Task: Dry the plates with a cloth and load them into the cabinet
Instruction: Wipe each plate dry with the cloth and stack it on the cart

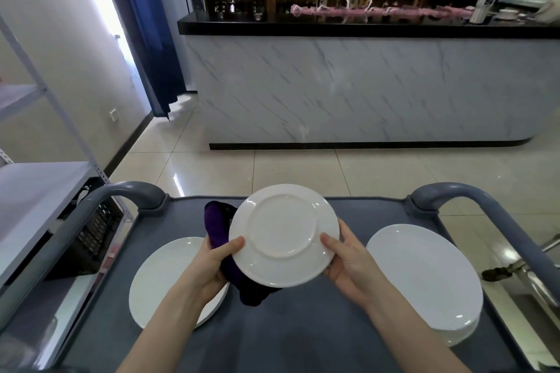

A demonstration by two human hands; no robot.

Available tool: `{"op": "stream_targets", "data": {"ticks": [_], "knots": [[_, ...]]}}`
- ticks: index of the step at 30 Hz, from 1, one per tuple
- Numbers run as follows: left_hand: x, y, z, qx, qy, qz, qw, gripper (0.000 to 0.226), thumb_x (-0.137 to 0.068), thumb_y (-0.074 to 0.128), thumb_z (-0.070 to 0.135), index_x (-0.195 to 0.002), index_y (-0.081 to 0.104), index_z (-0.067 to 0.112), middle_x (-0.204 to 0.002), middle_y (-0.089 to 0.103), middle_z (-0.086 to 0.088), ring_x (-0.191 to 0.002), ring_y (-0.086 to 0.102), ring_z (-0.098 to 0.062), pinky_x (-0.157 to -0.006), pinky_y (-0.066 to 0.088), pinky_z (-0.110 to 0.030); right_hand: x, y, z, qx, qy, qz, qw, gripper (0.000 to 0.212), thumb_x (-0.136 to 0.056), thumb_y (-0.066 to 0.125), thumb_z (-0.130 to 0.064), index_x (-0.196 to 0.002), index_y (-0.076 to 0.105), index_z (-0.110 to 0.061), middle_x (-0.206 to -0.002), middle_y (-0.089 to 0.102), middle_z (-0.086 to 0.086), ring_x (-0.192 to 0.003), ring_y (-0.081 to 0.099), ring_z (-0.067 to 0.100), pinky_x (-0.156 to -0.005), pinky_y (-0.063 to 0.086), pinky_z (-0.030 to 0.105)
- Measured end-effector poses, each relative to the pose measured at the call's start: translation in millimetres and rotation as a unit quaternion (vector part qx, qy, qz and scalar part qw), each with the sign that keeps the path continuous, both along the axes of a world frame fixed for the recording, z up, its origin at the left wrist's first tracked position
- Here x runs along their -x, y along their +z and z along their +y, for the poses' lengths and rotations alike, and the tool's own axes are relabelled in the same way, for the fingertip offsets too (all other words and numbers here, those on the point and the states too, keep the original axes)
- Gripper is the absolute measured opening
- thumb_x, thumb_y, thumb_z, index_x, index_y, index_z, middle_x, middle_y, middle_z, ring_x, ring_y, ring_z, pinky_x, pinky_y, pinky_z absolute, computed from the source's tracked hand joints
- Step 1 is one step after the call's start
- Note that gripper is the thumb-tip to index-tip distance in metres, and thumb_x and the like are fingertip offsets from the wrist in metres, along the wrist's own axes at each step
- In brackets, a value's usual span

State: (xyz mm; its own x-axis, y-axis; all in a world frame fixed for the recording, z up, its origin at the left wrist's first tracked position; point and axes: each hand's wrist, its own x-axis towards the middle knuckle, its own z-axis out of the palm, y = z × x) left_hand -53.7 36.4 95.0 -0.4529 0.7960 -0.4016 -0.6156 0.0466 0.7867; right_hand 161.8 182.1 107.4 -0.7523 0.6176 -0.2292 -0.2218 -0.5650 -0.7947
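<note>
— How does the person hold the plate (283, 235)?
— Underside up, tilted, above the cart (303, 330). The left hand (209, 263) grips its left rim, thumb on top; the cloth (216, 225) is bunched under that rim, against the hand.
— And the right hand (348, 260)?
— Its fingers (328, 244) pinch the right rim, thumb on top. Both forearms reach forward.
— Other plates?
— A left pile (160, 278) and a right stack (424, 278) lie on the cart.

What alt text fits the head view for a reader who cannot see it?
A left hand and right hand hold a white plate, underside toward the camera, over a grey cart; the left also grips a purple cloth behind it. More plates lie on the cart, a left stack and a right stack.
</note>
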Motion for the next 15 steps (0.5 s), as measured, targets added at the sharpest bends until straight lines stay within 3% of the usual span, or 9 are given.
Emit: {"op": "stream_targets", "data": {"ticks": [2, 5, 7, 10, 13, 15], "knots": [[0.6, -0.7, 0.0, 0.04, 0.024, 0.052, 0.998, 0.063, -0.074, 0.082, 0.009, -0.128, 0.053, 0.025, -0.117, 0.071, -0.008, -0.099, 0.072, -0.03, -0.071, 0.06, -0.041, 0.8, 1.0, 1.0, 0.001, -0.016, -0.008, 1.0, 0.053, -0.084, 0.065, -0.012, -0.134, 0.055, -0.025, -0.124, 0.068, 0.007, -0.101, 0.069, 0.023, -0.071, 0.059, 0.039], [0.1, -2.9, -0.2, 0.105, 0.092, 0.157, 0.978, 0.038, -0.09, 0.069, 0.013, -0.12, 0.052, 0.029, -0.114, 0.068, -0.006, -0.098, 0.068, -0.027, -0.081, 0.056, -0.042, -1.9, 5.5, 3.6, -0.01, -0.025, -0.018, 0.999, 0.052, -0.081, 0.067, -0.013, -0.13, 0.059, -0.027, -0.122, 0.069, 0.007, -0.1, 0.069, 0.023, -0.07, 0.059, 0.04], [-2.1, -2.6, -0.8, 0.129, 0.157, 0.257, 0.945, 0.028, -0.096, 0.061, 0.019, -0.117, 0.05, 0.034, -0.11, 0.066, 0.001, -0.101, 0.063, -0.022, -0.084, 0.051, -0.039, -4.1, 8.0, 5.0, -0.019, -0.032, -0.02, 0.999, 0.05, -0.081, 0.067, -0.013, -0.128, 0.061, -0.029, -0.123, 0.068, 0.007, -0.101, 0.069, 0.023, -0.072, 0.059, 0.041], [-13.4, 10.4, 0.1, 0.139, 0.215, 0.39, 0.885, 0.031, -0.096, 0.058, 0.028, -0.12, 0.048, 0.044, -0.096, 0.063, 0.023, -0.096, 0.061, -0.008, -0.075, 0.045, -0.03, -3.8, 8.8, 3.0, -0.03, -0.048, -0.032, 0.998, 0.048, -0.085, 0.064, -0.008, -0.128, 0.06, -0.031, -0.121, 0.069, 0.006, -0.101, 0.067, 0.024, -0.072, 0.059, 0.04], [-38.5, 26.3, 9.1, 0.094, 0.156, 0.459, 0.87, 0.039, -0.092, 0.057, 0.034, -0.126, 0.046, 0.049, -0.099, 0.066, 0.03, -0.093, 0.059, 0.008, -0.076, 0.046, -0.019, 4.4, 9.4, -7.4, -0.04, -0.053, -0.04, 0.997, 0.045, -0.093, 0.058, -0.002, -0.13, 0.058, -0.028, -0.114, 0.07, 0.005, -0.095, 0.066, 0.023, -0.066, 0.058, 0.037], [-62.0, 29.4, 16.8, 0.059, 0.063, 0.517, 0.851, 0.049, -0.09, 0.056, 0.037, -0.137, 0.046, 0.045, -0.123, 0.06, 0.03, -0.113, 0.054, 0.008, -0.095, 0.043, -0.018, 11.5, 12.8, -14.7, -0.056, -0.055, -0.031, 0.996, 0.046, -0.093, 0.056, 0.0, -0.13, 0.058, -0.025, -0.112, 0.071, 0.006, -0.092, 0.068, 0.022, -0.066, 0.058, 0.036]]}}
